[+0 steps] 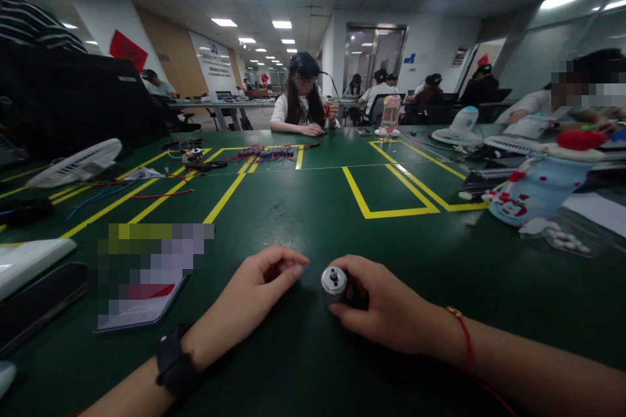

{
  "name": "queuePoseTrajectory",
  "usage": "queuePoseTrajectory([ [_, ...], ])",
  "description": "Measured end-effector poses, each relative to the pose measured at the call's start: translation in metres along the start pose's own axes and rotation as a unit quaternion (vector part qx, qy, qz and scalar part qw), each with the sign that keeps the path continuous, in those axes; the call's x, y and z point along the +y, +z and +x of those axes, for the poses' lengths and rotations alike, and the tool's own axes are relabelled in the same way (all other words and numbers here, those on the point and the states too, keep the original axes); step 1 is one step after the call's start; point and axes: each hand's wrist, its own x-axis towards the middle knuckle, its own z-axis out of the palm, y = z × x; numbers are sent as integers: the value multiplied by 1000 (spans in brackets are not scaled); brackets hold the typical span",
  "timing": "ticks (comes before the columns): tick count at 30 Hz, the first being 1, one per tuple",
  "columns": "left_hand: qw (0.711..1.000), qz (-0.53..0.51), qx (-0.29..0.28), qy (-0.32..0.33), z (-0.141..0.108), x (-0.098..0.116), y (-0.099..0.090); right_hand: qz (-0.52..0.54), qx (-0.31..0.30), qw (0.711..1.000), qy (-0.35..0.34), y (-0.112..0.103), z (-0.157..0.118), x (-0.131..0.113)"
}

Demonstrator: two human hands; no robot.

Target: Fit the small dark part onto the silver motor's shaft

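Note:
A small silvery metal cylinder (pixel 334 281) with a round top and dark centre stands upright near the middle of the green table (pixel 303 352). My right hand (pixel 386 303) is wrapped round its right side, thumb in front and fingers behind. To the left of the cylinder, apart from it, my left hand (pixel 261 283) rests on the table with its fingers loosely curved and a gap between thumb and fingertips; nothing shows in it.
Wires (pixel 264 154) lie in a bundle at the far side, with a white fan (pixel 75 163) at the left. A blue bottle (pixel 540 186) and a bag of beads (pixel 562 236) are at the right. A person (pixel 303 101) sits opposite.

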Motion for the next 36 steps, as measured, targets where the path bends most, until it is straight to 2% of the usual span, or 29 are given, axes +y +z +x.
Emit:
queuePoseTrajectory([
  [4,999,3,-26,42,-3,13,3,6,1,1000,-10,0,1,2],
  [8,992,34,-38,119,-5,27,6,5,-1,1000,-26,1,2,1],
  [11,987,60,-39,147,-5,32,9,-5,-2,999,-31,1,2,0],
  [20,989,49,-4,143,-1,34,12,-9,4,999,-38,2,3,0],
  [28,990,33,34,135,-1,26,1,-10,0,1000,-20,2,3,2],
  [32,992,52,9,115,-2,13,-4,-6,-1,1000,-10,2,2,2],
  [36,991,63,-39,108,-1,-2,-7,-2,-2,1000,-3,1,1,1],
])
